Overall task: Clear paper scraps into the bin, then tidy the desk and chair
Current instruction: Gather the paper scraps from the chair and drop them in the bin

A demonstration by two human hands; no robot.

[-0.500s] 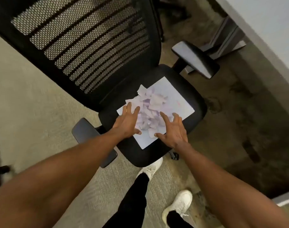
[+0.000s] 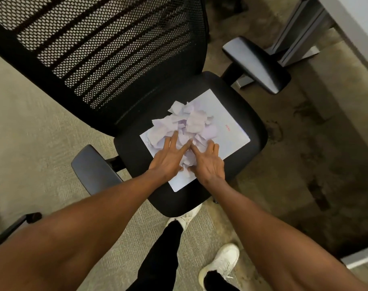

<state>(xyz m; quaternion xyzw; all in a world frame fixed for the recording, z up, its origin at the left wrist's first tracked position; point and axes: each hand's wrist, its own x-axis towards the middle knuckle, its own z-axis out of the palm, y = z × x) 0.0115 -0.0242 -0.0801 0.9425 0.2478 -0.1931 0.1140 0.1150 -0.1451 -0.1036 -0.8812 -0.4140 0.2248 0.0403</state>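
A heap of torn pale paper scraps [image 2: 189, 122] lies on a white sheet of paper [image 2: 227, 133] on the black seat [image 2: 248, 114] of an office chair. My left hand [image 2: 168, 159] and my right hand [image 2: 208, 164] rest palm-down on the near side of the heap, fingers spread, index fingers nearly touching over the scraps. Scraps bunch up between the two hands and part of the heap is hidden under them. Neither hand has closed around anything.
The chair has a black mesh back [image 2: 107, 51] and two armrests, one left [image 2: 95, 169] and one right [image 2: 256, 64]. A desk leg [image 2: 298, 36] and desk edge stand at the top right. My feet in white shoes [image 2: 220, 263] stand on the carpet below the seat.
Both hands have slid inward toward each other over the paper, pushing the scraps into a tighter heap between them.
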